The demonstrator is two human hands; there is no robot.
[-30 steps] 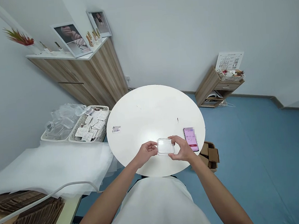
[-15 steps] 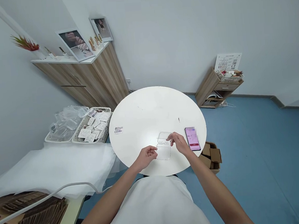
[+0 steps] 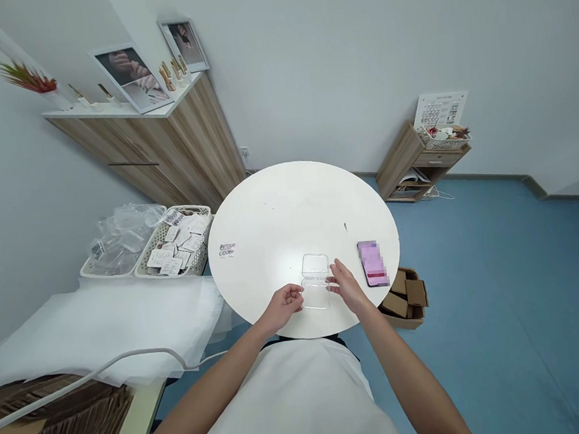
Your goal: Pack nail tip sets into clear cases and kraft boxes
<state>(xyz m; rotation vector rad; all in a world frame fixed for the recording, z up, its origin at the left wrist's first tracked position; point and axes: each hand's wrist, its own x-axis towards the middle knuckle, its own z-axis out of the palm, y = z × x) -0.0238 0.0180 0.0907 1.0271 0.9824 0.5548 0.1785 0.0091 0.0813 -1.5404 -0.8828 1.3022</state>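
A clear plastic hinged case [image 3: 315,294] lies unfolded near the front of the white round table [image 3: 288,197], its lid half away from me. My left hand [image 3: 282,304] is at the left edge of the near half, thumb and fingers closed on that edge. My right hand [image 3: 346,286] is on the other side by the hinge, its fingers apart and the fingertips at or close to the case's right edge. Over on the table's left lies a small card of nail pieces [image 3: 226,250]. A phone [image 3: 373,264] with a pink screen is to the right of my right hand.
Left of the table stand a white basket of cards [image 3: 203,254] and another basket of clear plastic cases [image 3: 121,240]. A cardboard box [image 3: 408,318] sits on the floor at the right. A wooden cabinet [image 3: 164,146] is behind on the left, a small shelf [image 3: 398,161] on the right.
My right hand has moved from the lid and hinge to the case's right side, its fingers spreading. The lid now lies further back. My left hand stays at the left edge.
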